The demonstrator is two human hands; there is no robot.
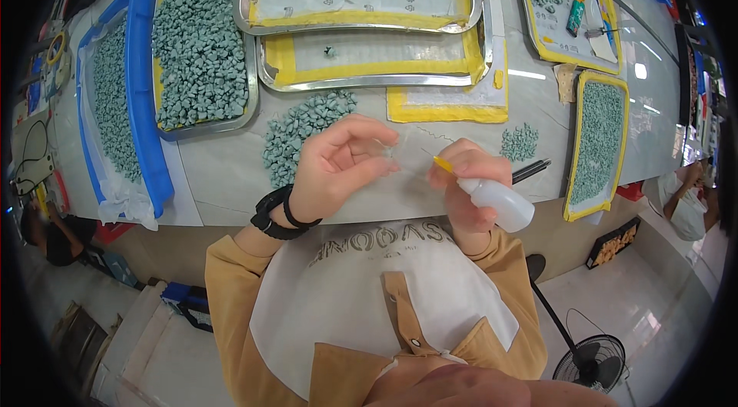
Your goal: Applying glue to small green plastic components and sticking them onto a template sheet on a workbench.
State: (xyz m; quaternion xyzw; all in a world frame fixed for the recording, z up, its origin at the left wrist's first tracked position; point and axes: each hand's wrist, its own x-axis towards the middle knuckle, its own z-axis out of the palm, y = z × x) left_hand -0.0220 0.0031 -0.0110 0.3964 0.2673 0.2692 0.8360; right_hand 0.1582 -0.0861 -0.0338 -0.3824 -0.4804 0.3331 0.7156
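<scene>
My left hand (344, 161), with a black watch on its wrist, is raised over the near edge of the table. Its thumb and fingers are curled toward each other around something small and pale that I cannot make out. In my right hand (465, 184) is a white squeeze bottle (503, 205) with a yellow nozzle (443, 164) and a thin needle tip. The needle points left toward my left fingertips, with a gap between. Beyond my left hand lies a loose pile of grey-green faceted pieces (286, 138). A smaller pile of tiny green pieces (520, 142) lies right of my right hand.
Stacked metal trays (369, 83) edged in yellow tape stand at the back. A tray of green pieces (200, 38) and a blue bin (146, 99) are at left. Right are a tray of small pieces (598, 142), a tray with tools (557, 42) and dark tweezers-like sticks (532, 170).
</scene>
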